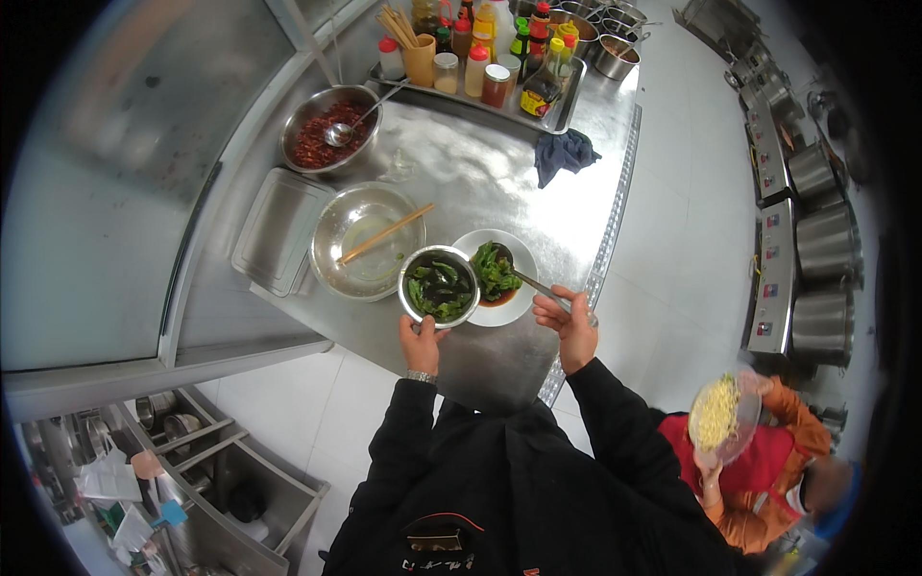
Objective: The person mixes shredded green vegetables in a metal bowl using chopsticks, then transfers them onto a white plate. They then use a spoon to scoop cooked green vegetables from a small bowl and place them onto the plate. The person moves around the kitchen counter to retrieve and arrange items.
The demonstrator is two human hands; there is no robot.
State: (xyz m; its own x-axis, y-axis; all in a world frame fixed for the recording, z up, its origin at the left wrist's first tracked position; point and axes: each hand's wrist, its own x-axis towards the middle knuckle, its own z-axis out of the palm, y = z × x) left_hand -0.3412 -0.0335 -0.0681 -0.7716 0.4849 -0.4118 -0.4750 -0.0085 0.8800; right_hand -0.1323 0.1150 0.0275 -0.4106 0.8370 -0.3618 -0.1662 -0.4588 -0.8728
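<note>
My left hand (421, 347) grips the near rim of a small steel bowl (405, 301) that holds green peppers or leafy greens (436, 291) in dark liquid. Just right of it, partly overlapped by the bowl, lies a white plate (520, 308) with a heap of dark-sauced greens (497, 279) on it. Between the fingers of my right hand (569, 320) is the handle of a metal spoon (536, 285), its head down at the greens on the plate. Left of the small bowl stands a wide steel basin (328, 270) with wooden chopsticks (385, 234) laid in it.
A steel basin of red chilli mix (328, 137) with a ladle stands farther back, near a lidded container (277, 230). Sauce bottles fill a tray (468, 111). A dark cloth (565, 155) lies by the table's right edge. At right, a co-worker (756, 461) holds a bowl of yellow food.
</note>
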